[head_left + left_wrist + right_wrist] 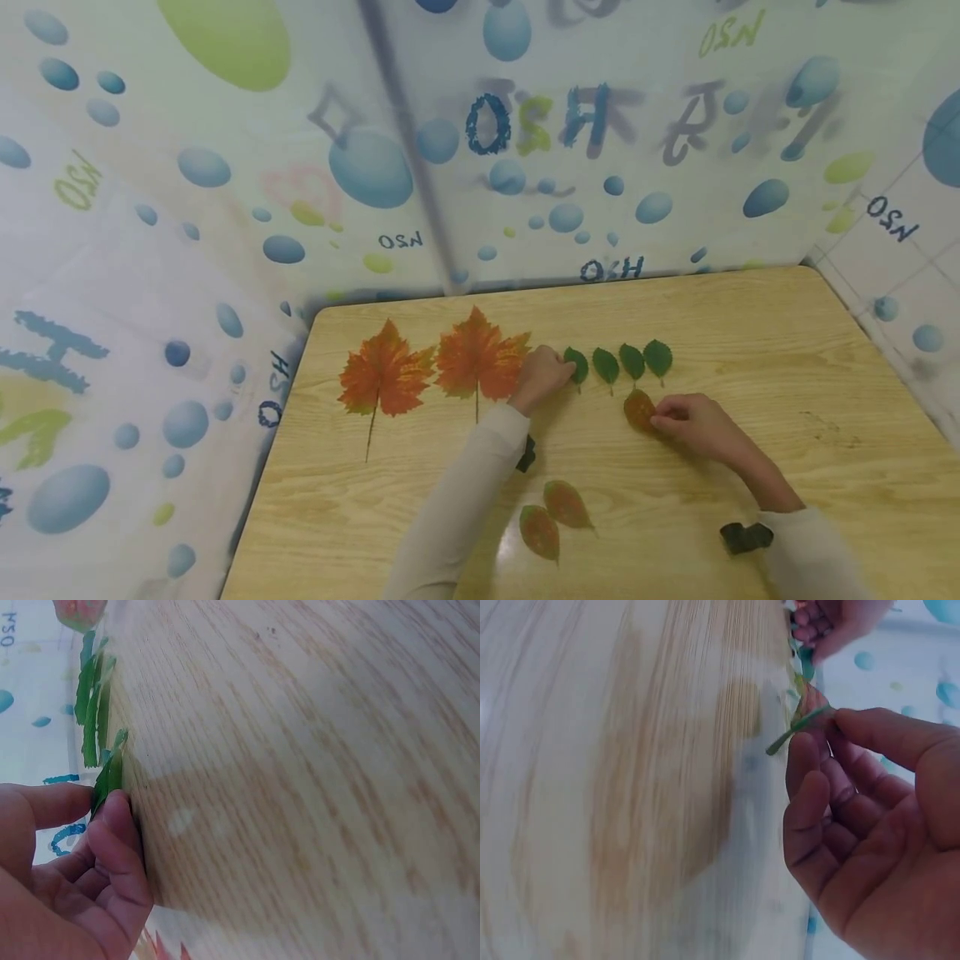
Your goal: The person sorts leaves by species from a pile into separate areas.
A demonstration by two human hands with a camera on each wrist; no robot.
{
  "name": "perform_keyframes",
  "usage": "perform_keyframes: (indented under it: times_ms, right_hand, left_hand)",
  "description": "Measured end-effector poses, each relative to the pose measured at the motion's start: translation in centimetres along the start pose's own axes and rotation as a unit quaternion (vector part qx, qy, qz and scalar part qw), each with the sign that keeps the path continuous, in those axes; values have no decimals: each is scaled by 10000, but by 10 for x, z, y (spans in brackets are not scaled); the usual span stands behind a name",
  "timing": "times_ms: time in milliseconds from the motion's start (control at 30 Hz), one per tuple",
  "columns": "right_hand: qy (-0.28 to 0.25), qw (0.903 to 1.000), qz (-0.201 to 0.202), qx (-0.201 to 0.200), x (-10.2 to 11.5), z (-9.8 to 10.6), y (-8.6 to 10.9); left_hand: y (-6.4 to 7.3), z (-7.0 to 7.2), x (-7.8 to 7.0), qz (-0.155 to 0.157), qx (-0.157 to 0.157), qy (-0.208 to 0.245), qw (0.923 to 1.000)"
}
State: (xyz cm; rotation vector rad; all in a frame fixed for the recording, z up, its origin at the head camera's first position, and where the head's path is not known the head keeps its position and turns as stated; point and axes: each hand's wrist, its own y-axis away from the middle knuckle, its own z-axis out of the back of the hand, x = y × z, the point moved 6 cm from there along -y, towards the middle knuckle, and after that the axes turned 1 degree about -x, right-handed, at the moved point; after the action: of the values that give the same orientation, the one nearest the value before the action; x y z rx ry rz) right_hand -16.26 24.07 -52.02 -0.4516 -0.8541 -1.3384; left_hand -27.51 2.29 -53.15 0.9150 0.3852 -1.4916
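My left hand [543, 377] pinches the edge of a small green leaf [576, 365], the leftmost of a row near the back of the table. Thumb and finger meet on that leaf [112, 776] in the left wrist view. Three more green leaves [606, 365] lie to its right. Below this row, my right hand [697, 425] holds a reddish-brown leaf [639, 410] between thumb and fingertips. The right wrist view shows its green stem [799, 731] at the fingertips.
Two large orange maple-like leaves [382, 371] with long stems lie at the left. Nearer the front are two red-green leaves [540, 532] side by side. A curtain [480, 200] with blue bubble prints borders the wooden table [322, 517] behind and at the left.
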Motion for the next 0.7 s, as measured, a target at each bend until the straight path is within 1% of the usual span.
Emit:
perform_keyframes:
  times_ms: [167,267,367,533,700]
  right_hand:
    - [91,9984,-381,-402,-14,14,7]
    - [-50,9961,-625,-613,-23,22,10]
    - [-114,9936,-821,-764,-29,27,13]
    - [-307,9912,-1033,-770,-35,28,15]
    - [-600,9898,-1087,-703,-40,25,16]
  left_hand:
    - [-1,-1,1,-69,-4,22,10000]
    - [-3,-1,0,-79,4,-49,10000]
    - [-4,-1,0,-10,35,-93,10000]
    - [-3,-1,1,87,66,-61,9999]
    - [-1,-1,1,23,83,51,10000]
